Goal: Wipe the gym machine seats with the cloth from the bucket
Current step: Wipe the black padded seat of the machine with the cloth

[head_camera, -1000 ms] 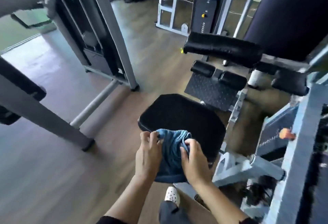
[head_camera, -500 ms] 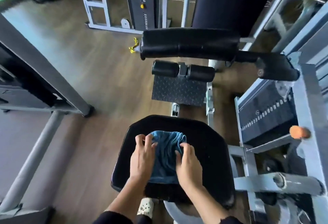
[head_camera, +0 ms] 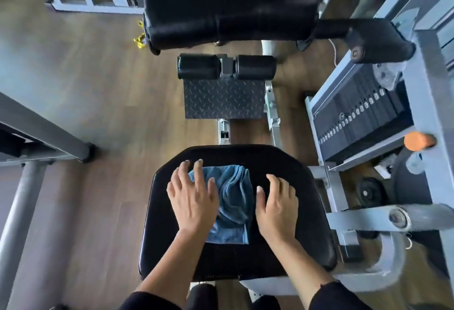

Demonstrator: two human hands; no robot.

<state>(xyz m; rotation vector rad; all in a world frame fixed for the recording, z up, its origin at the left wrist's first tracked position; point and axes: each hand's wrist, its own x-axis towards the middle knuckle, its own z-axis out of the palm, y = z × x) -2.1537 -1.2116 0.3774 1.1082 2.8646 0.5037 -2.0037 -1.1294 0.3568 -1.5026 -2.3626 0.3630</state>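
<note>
Two hands show: the left hand (head_camera: pixel 192 201) and the right hand (head_camera: pixel 277 207). There is one blue cloth (head_camera: pixel 235 199) and one black seat (head_camera: pixel 245 255). Beyond the seat are two short black foam rollers side by side, a left roller (head_camera: pixel 197 67) and a right roller (head_camera: pixel 255 67). One dark tread-pattern footplate (head_camera: pixel 223 99) lies just near of them. One long black pad (head_camera: pixel 231 12) spans the far side. On the right stands one weight stack (head_camera: pixel 361 118), with one orange knob (head_camera: pixel 417 141) and one dark round weight plate (head_camera: pixel 368 192) near it. One small yellow object (head_camera: pixel 139 39) lies on the floor at far left.
</note>
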